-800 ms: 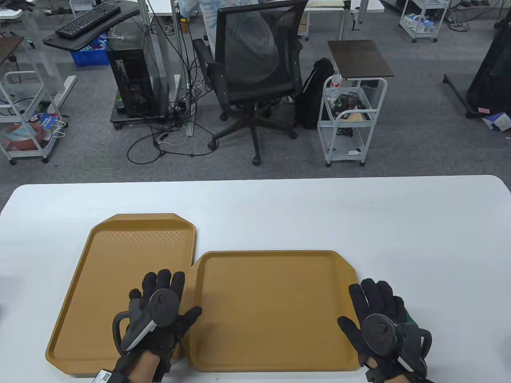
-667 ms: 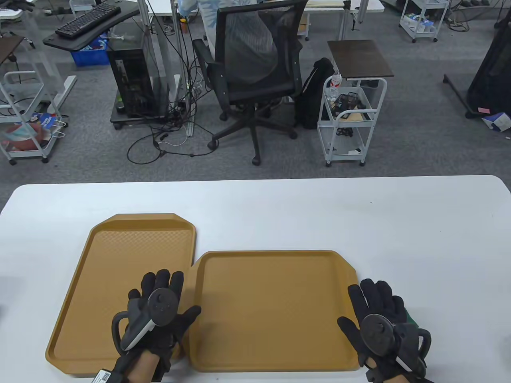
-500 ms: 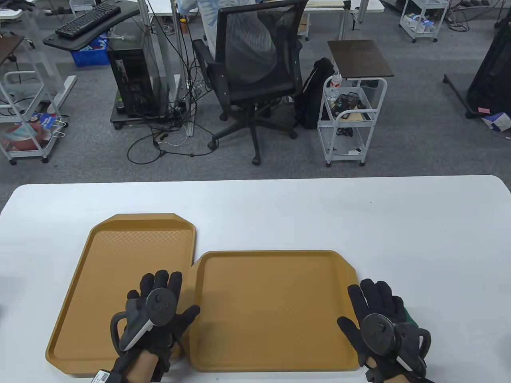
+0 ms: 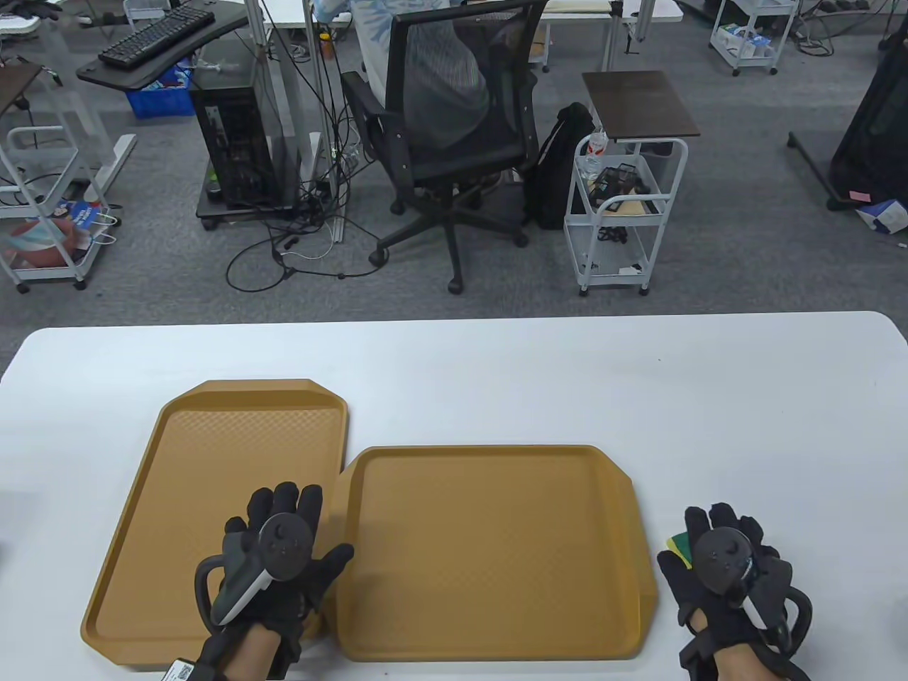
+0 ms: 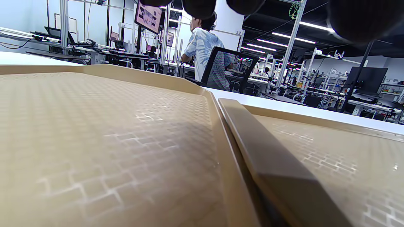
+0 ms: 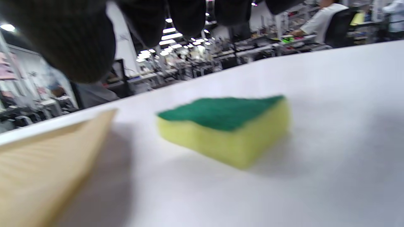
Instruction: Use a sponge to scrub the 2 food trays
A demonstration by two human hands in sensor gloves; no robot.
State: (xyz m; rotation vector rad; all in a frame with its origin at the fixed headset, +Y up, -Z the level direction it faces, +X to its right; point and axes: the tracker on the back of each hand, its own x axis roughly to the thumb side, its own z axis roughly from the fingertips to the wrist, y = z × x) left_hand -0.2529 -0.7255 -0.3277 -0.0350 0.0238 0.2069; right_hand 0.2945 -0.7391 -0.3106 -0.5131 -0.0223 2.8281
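Note:
Two brown food trays lie side by side: the left tray (image 4: pixel 213 440) (image 5: pixel 94 132) runs lengthwise away from me, the right tray (image 4: pixel 489 539) (image 5: pixel 331 148) crosswise, its left rim resting against the left tray's edge. My left hand (image 4: pixel 305 528) lies flat on the left tray's near right part, thumb reaching over the right tray's rim. A yellow sponge (image 4: pixel 679 546) (image 6: pixel 227 126), green side up, sits on the table just right of the right tray. My right hand (image 4: pixel 699 539) hovers over it, holding nothing; its fingertips (image 6: pixel 186 15) hang above the sponge without touching.
The white table (image 4: pixel 638 397) stretches behind and to the right of the trays. Beyond its far edge stand an office chair (image 4: pixel 454 128) with a seated person, a small white cart (image 4: pixel 624 213) and a computer tower (image 4: pixel 234 142) on the floor.
My right hand has moved right, off the right tray's edge, and now hangs over the sponge, whose corner shows beside it. The left hand and both trays stay where they were.

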